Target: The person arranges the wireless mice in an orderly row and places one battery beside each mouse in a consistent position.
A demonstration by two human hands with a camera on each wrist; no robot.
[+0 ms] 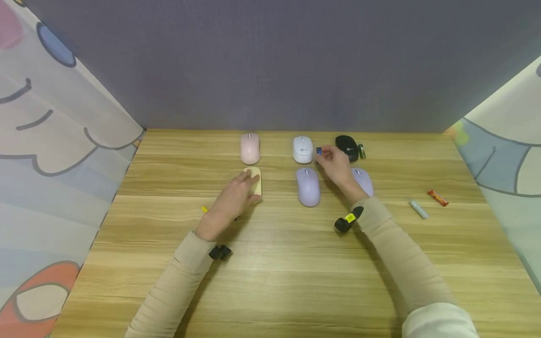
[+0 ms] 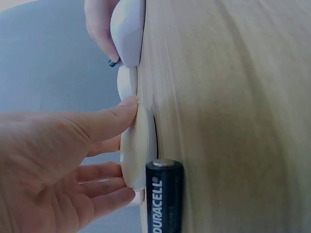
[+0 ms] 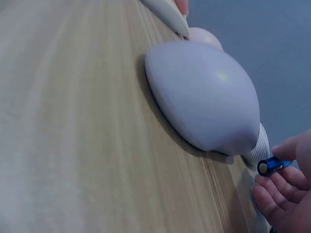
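Note:
My left hand [image 1: 228, 202] grips a pale yellow computer mouse [image 1: 257, 187] by its edges, with thumb and fingers at opposite sides in the left wrist view. A dark Duracell battery [image 2: 164, 199] stands out in front of that mouse there. Between thumb and fingertips, my right hand [image 1: 336, 165] pinches a small blue battery [image 3: 273, 166]. This hand is beside a white mouse [image 1: 303, 149], with a lavender mouse [image 1: 308, 188] nearer to me. Under the right wrist lies a second lavender mouse [image 1: 363, 180], partly hidden.
A pink mouse [image 1: 250, 149] sits at the back left. Beyond the right hand are a black mouse [image 1: 347, 148] and a green battery [image 1: 361, 151]. Farther right lie a grey-white battery [image 1: 418, 209] and a red battery [image 1: 437, 197]. A grey panel [image 1: 270, 65] borders the wooden table [image 1: 274, 281].

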